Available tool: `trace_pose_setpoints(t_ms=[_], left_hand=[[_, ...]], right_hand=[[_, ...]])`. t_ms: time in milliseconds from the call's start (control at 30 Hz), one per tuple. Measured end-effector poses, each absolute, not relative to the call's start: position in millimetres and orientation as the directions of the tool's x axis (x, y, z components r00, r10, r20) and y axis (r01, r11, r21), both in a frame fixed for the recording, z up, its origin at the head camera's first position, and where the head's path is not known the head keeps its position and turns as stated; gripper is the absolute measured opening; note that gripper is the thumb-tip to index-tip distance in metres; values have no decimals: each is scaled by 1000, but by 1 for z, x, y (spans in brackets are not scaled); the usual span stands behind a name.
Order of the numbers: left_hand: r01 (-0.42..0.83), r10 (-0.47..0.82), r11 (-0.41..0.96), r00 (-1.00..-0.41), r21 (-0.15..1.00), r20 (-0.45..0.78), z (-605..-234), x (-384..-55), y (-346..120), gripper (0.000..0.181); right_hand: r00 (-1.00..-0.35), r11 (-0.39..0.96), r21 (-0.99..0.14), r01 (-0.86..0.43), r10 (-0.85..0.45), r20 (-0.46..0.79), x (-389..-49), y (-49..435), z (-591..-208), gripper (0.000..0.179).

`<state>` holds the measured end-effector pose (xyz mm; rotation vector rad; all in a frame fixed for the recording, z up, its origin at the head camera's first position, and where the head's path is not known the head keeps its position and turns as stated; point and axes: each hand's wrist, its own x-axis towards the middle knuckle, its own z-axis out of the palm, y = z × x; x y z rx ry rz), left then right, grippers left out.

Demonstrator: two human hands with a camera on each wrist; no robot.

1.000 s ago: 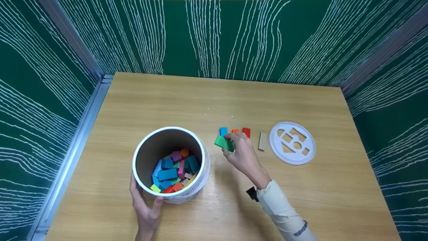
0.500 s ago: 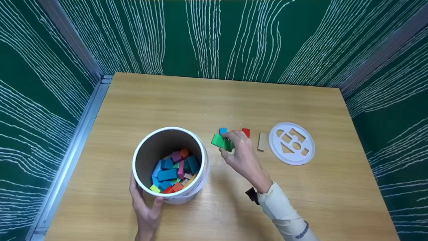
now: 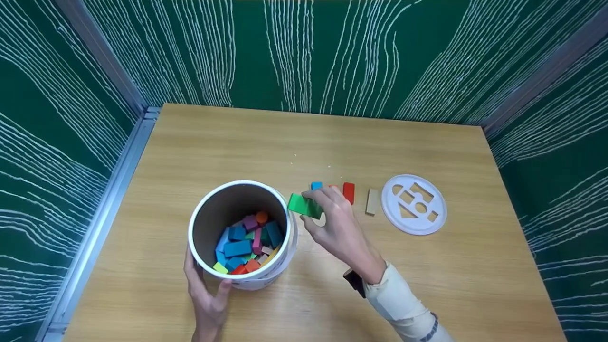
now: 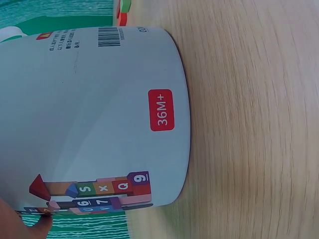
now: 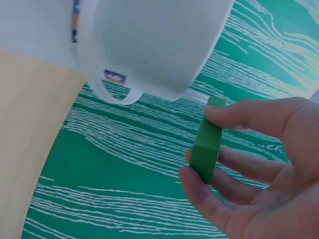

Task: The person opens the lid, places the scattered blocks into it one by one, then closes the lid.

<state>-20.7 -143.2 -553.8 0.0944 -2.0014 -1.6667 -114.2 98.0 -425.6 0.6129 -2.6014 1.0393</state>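
A white bucket [image 3: 204, 209] [image 4: 94, 119] [image 5: 149, 45] stands on the wooden table [image 3: 237, 137], with several coloured blocks inside. My left hand [image 3: 206, 294] grips its near side. My right hand [image 3: 327, 223] [image 5: 254, 164] pinches a green block [image 3: 304, 205] [image 5: 207, 142] between thumb and fingers, lifted just right of the bucket's rim. Behind that hand a blue block [image 3: 316, 185], a red block [image 3: 348, 192] and a tan block [image 3: 372, 201] lie on the table.
A white round lid [image 3: 414, 204] with shape cut-outs lies flat to the right of the blocks. Green walls with white lines enclose the table on three sides. A metal rail [image 3: 104, 209] runs along the table's left edge.
My right hand has carried the green block leftward and up, from beside the loose blocks to the bucket's rim. The left hand and the bucket have stayed put.
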Motion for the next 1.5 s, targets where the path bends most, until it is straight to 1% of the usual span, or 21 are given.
trace_pose_setpoints(t_ms=[167,333,533,833,1067,1233,1367,1500], left_hand=[[267,-378,237,-860,934,342,-555,-21,-144,87],[257,-379,248,-861,934,338,-557,-22,-144,87],[240,-389,268,-859,933,333,-556,-21,-142,84],[258,-384,264,-856,929,347,-556,-22,-143,83],[265,-382,230,-861,936,337,-556,-21,-144,85],[277,-385,217,-857,936,343,-555,-21,-144,86],[315,-385,219,-842,924,378,-557,-21,-144,86],[315,-391,233,-836,920,385,-560,-22,-144,85]], right_hand=[[-853,636,-572,-518,-331,404,-110,90,-422,35],[-822,631,-531,-565,-377,427,-108,82,-421,33],[-786,609,-502,-614,-416,457,-106,74,-420,33],[-786,607,-499,-618,-480,390,-104,62,-420,38],[-779,612,-486,-624,-538,323,-105,50,-422,36],[-760,607,-466,-644,-581,292,-105,44,-426,33],[-741,594,-453,-665,-605,293,-106,42,-427,29],[-726,577,-449,-682,-609,321,-106,41,-427,26]])
